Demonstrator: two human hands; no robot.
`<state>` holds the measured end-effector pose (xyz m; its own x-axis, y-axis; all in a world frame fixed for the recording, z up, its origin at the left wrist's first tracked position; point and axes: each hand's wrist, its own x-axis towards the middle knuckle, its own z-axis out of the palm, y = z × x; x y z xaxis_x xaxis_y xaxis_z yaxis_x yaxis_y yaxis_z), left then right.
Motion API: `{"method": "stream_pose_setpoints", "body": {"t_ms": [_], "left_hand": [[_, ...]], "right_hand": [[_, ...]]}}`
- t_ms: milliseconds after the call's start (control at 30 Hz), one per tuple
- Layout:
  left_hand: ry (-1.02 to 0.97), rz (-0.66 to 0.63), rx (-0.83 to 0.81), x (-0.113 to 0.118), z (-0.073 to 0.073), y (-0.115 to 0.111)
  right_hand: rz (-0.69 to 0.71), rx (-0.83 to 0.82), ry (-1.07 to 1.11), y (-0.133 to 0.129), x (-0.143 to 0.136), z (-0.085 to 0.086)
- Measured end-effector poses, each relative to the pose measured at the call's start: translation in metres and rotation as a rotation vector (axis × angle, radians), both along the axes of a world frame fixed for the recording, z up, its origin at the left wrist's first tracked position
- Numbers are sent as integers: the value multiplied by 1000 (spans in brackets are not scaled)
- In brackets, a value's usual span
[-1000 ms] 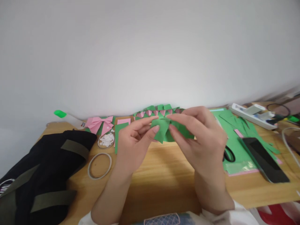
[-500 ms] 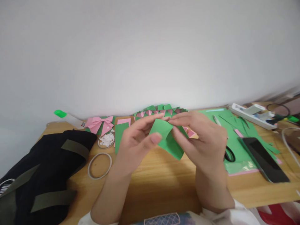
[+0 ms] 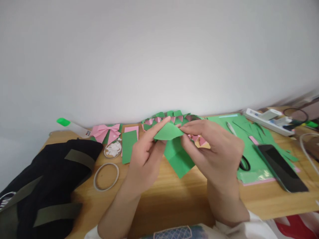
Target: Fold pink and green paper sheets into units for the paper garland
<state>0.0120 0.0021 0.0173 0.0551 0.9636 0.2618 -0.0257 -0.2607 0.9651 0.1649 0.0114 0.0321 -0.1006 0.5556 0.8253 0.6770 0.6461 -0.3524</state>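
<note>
Above the middle of the table, a creased piece of green paper (image 3: 179, 158) is held between both hands. My left hand (image 3: 149, 149) grips its left side, with the index finger behind the raised flap and the thumb tucked beneath it. My right hand (image 3: 211, 142) pinches the right corner of the flap between thumb and fingertips. The lower part of the paper hangs down with fold lines showing. Behind the hands lies a wreath of folded green and pink paper (image 3: 171, 116), partly hidden by them.
Left are a pink paper bow (image 3: 106, 131), green rectangles (image 3: 129, 146), a tape ring (image 3: 106, 177), a dish of white scraps (image 3: 113, 148), a glue bottle (image 3: 77, 128) and a black bag (image 3: 50, 179). Right are green sheets (image 3: 249, 146), scissors (image 3: 244, 163), a phone (image 3: 281, 169) and a power strip (image 3: 269, 122).
The upper flap has tipped flatter and the lower part now hangs further down. My left thumb has moved from the front of the paper to underneath the flap.
</note>
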Motion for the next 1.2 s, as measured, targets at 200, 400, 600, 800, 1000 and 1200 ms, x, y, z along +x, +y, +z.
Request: {"method": "stream_pose_setpoints", "body": {"t_ms": [200, 400, 600, 800, 1000, 1200], "left_hand": [[-102, 99, 23, 5, -2, 1], [-162, 119, 71, 9, 0, 1], [-231, 103, 108, 12, 2, -1], [-266, 26, 81, 4, -2, 0], [-302, -19, 79, 3, 5, -2], [-283, -80, 132, 1, 11, -8]], "right_hand": [[-44, 35, 4, -4, -10, 0], [-15, -2, 30, -7, -13, 0], [-22, -11, 86, -10, -14, 1], [-31, 0, 96, -13, -15, 3], [-35, 23, 99, -13, -15, 4], [-7, 36, 38, -11, -11, 5]]}}
